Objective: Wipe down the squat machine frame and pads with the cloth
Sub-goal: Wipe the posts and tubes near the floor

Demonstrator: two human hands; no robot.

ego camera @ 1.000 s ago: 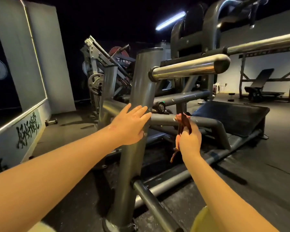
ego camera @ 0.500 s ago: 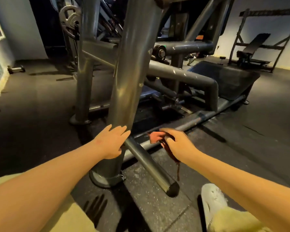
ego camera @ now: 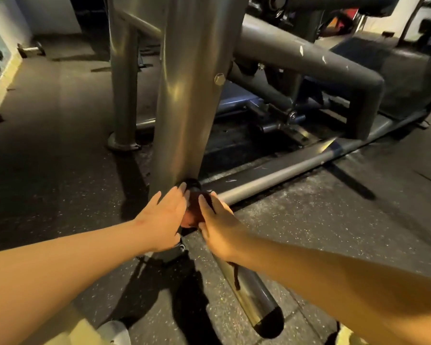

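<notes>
Two hands low on the post (ego camera: 184, 100) over speckled floor (ego camera: 60, 135): left hand (ego camera: 163, 217) flat, right hand (ego camera: 218, 230) grip on cloth (ego camera: 193, 215).

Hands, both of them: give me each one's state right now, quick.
Left hand: open, fingers spread flat on the upright post.
Right hand: pressing the cloth onto the low bar.

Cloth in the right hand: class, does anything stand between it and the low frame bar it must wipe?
Nothing visible does. The right hand presses the cloth onto the frame bar near the upright post; the left hand rests beside it.
</notes>
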